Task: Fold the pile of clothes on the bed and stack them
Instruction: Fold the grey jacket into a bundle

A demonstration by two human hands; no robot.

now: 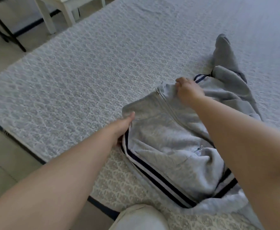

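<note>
No legible text or labels anywhere, perhaps owing to blur.

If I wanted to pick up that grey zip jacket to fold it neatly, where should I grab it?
Probably by the shoulders, reaching in from the near edge of the bed. The grey zip jacket lies front up with its zipper closed, so the collar end spreads wide. The left hand already grips one shoulder by the striped sleeve seam, and the right hand pinches the collar.

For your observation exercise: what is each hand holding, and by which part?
Both hold the grey zip-up fleece jacket with navy and white stripes. The left hand grips its striped side edge near the shoulder; the right hand pinches the collar end beside the zip.
</note>
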